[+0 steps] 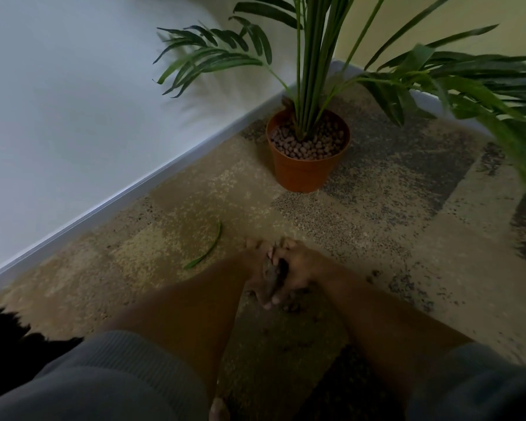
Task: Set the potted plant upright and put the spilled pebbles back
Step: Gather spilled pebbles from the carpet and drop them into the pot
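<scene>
The orange pot (301, 174) stands upright on the carpet near the room corner, its palm stems rising out of a layer of brown pebbles (308, 144). Well in front of it, my left hand (255, 268) and my right hand (301, 265) are pressed together low over the carpet, cupped around a dark clump of pebbles (274, 273). A few loose pebbles (295, 306) lie on the carpet just under and behind the hands. How many pebbles sit inside the hands is hidden.
A fallen green leaf (205, 252) lies on the carpet left of my hands. The white wall and skirting board (128, 196) run diagonally on the left. Palm fronds (483, 95) hang over the right side.
</scene>
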The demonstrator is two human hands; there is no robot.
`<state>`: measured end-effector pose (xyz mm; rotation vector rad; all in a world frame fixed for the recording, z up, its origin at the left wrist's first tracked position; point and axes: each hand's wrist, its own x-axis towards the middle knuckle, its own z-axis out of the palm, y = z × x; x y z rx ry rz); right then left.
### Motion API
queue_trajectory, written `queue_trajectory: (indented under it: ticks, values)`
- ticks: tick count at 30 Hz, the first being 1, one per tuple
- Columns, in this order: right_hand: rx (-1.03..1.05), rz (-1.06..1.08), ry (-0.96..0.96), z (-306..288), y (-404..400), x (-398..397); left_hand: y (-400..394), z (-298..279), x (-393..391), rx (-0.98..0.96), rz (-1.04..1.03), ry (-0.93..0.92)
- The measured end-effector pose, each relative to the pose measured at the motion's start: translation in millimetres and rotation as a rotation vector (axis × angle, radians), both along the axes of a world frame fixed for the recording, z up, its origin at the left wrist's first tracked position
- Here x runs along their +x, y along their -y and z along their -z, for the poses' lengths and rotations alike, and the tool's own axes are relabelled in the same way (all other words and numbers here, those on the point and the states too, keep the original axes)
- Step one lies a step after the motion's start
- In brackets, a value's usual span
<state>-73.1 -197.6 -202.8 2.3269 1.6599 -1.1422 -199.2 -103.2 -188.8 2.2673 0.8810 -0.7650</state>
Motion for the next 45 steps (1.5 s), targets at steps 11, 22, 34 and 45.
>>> queue_trajectory:
  ticks: [11, 22, 34, 45]
  values:
    - [0.09, -0.031, 0.038, 8, 13, -10, 1, 16, -22, 0.064, -0.024, 0.25]
    - [0.277, 0.049, -0.151, 9, 17, -16, 12, 16, -15, 0.059, -0.036, 0.207]
    - [0.405, 0.105, -0.167, 5, 22, -9, 18, 22, -8, 0.091, -0.149, 0.322]
    - [0.133, 1.247, -1.062, -3, 21, -3, 17, 19, 4, -0.411, -0.802, 0.38]
